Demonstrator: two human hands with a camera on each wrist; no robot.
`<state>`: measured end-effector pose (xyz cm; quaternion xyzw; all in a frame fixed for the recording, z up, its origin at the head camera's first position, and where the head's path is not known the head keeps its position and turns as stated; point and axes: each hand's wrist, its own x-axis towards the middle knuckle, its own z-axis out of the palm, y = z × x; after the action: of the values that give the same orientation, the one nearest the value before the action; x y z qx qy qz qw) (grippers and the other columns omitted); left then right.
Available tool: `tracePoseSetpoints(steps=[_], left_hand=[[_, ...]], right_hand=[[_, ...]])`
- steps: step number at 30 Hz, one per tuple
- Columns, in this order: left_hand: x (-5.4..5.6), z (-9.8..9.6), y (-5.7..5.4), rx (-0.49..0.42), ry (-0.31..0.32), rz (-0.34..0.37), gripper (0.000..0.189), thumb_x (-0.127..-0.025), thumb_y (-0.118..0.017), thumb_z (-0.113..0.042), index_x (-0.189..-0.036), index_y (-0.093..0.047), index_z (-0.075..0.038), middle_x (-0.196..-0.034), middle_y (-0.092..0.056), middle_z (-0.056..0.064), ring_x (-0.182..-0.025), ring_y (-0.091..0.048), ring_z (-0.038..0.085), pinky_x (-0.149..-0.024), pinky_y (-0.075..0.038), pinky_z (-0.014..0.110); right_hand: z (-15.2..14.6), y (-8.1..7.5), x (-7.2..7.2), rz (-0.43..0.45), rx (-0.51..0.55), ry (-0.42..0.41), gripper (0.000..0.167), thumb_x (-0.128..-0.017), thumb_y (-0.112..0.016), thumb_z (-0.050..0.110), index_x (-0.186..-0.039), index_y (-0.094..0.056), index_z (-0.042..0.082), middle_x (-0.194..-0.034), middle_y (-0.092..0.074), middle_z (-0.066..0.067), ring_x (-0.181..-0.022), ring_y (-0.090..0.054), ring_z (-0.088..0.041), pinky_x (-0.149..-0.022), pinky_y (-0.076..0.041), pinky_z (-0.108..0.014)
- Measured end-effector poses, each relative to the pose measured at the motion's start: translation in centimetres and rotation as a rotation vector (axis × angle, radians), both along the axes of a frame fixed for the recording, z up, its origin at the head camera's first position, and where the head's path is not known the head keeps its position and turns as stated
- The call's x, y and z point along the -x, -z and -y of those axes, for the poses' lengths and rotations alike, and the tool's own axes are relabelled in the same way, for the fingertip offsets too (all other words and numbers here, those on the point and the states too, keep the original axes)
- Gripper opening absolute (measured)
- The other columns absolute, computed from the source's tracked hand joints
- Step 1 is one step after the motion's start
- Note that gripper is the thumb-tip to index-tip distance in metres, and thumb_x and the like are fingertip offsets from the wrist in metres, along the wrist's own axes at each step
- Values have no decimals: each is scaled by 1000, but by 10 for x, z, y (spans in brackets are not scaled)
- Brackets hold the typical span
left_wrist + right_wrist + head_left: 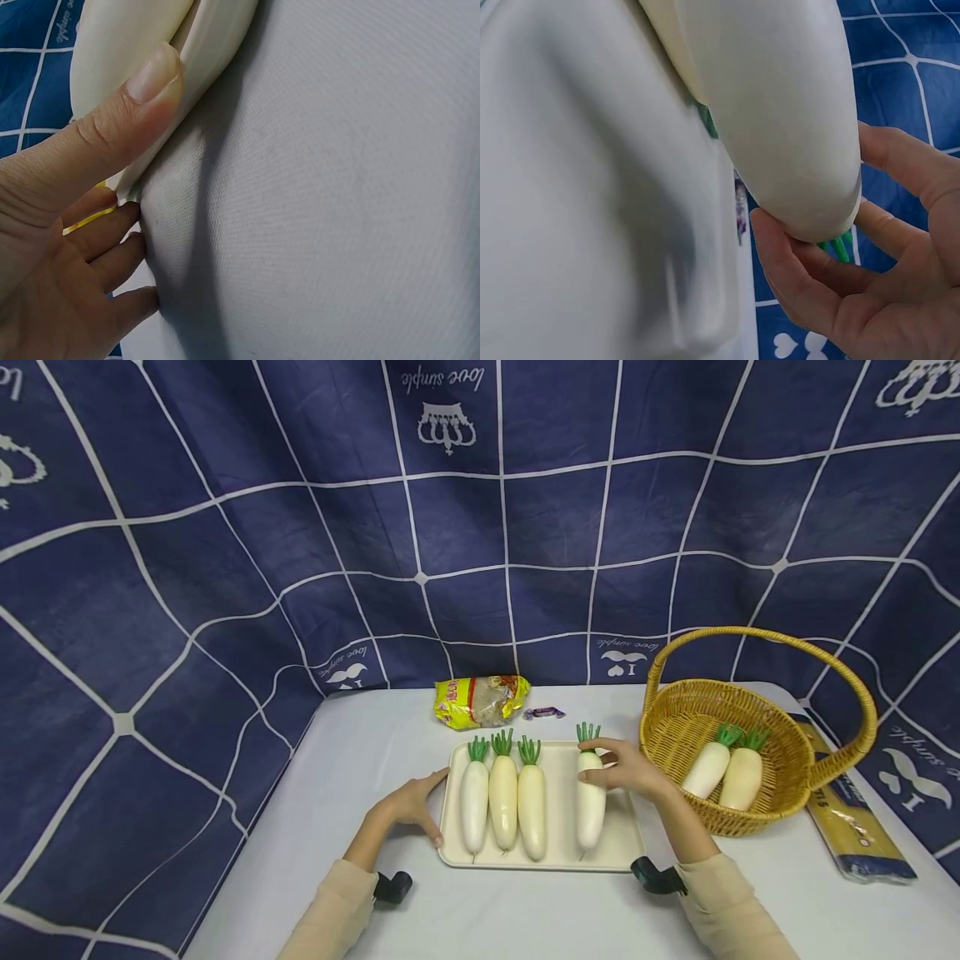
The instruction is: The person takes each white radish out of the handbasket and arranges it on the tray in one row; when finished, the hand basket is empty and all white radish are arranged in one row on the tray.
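My right hand (632, 768) grips a white radish (591, 818) near its green-leaved top, over the right part of a cream tray (559, 810). In the right wrist view, fingers and thumb close around the radish's thick upper end. Three more radishes lie side by side in the tray's left half: a white one (475, 806), a creamier one (503, 802) and another cream one (532, 810). My left hand (411, 802) is at the tray's left edge, thumb and fingers spread. Its thumb (154, 79) rests against the rim in the left wrist view.
At the right stands a wicker basket (675, 722) with a tall handle, holding two radishes (742, 777). A gold and blue packet (862, 835) lies partly behind it. Beyond the tray are a yellow food bag (480, 702) and a small purple-wrapped candy (544, 713).
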<state>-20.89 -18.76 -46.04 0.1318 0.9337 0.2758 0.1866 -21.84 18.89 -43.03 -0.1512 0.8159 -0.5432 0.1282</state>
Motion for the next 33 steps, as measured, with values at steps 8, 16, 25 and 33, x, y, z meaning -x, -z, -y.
tracePoseSetpoints(steps=[8,16,25,33], left_hand=[[0,0,0,8,-12,4,122,-41,-94,-20,-145,-33,-3,-144,-40,22,-133,-35,41,-109,-29,55],[1,0,2,5,-4,0,122,-41,-94,-21,-145,-33,-3,-144,-39,22,-133,-35,41,-109,-29,54],[2,1,2,2,3,-1,122,-41,-94,-20,-145,-32,-3,-144,-39,22,-133,-35,41,-109,-29,54],[2,1,2,13,11,-8,122,-41,-94,-21,-145,-32,-2,-143,-40,22,-132,-36,40,-109,-30,53]], right_hand=[[10,10,7,26,-11,6,58,-77,-73,11,-127,-51,-8,-101,-59,-22,-85,-57,-21,-64,-57,-33],[17,20,13,-4,-40,0,57,-76,-73,10,-125,-53,-9,-114,-55,-26,-86,-57,-23,-62,-54,-32],[25,30,18,-45,-74,-17,57,-74,-75,13,-122,-55,-8,-119,-54,-27,-85,-59,-23,-61,-54,-30],[33,36,20,-50,-127,-33,55,-74,-76,15,-121,-57,-5,-113,-58,-22,-90,-56,-26,-62,-51,-28]])
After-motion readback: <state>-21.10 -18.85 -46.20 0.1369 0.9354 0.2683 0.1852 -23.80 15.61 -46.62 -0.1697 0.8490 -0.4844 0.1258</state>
